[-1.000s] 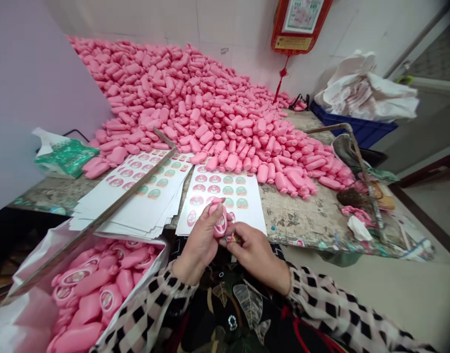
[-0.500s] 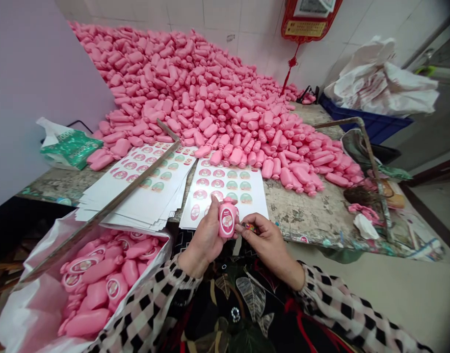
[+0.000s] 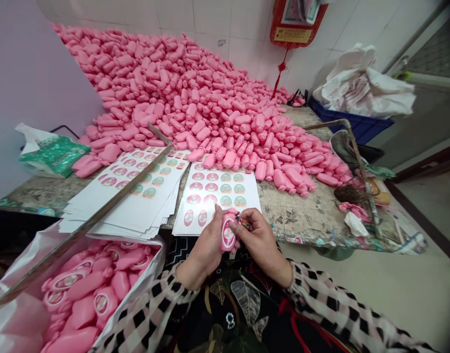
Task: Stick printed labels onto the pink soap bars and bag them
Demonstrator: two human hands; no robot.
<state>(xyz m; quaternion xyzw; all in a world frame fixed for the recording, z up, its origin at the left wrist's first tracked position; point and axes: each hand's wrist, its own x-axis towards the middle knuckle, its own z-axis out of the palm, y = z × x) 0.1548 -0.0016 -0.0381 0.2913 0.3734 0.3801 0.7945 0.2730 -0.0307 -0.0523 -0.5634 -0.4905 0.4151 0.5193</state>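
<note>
Both hands are close together around one small pink bottle (image 3: 227,241), just past the table edge, over the lap. Fingers of the left hand (image 3: 204,242) curl around the bottle and hold it tilted, with its oval sticker (image 3: 229,234) facing up. Thumb of the right hand (image 3: 259,238) is on the sticker, and its other fingers are bent. Some small colourful thing (image 3: 246,223) is by those fingers; I can't tell if they pinch it. To do this well, I think the left hand should hold snug but not squeeze, so the bottle doesn't bend. It's best to rub softly from the middle out to the edges, since bubbles or wrinkles could hide there.
</note>
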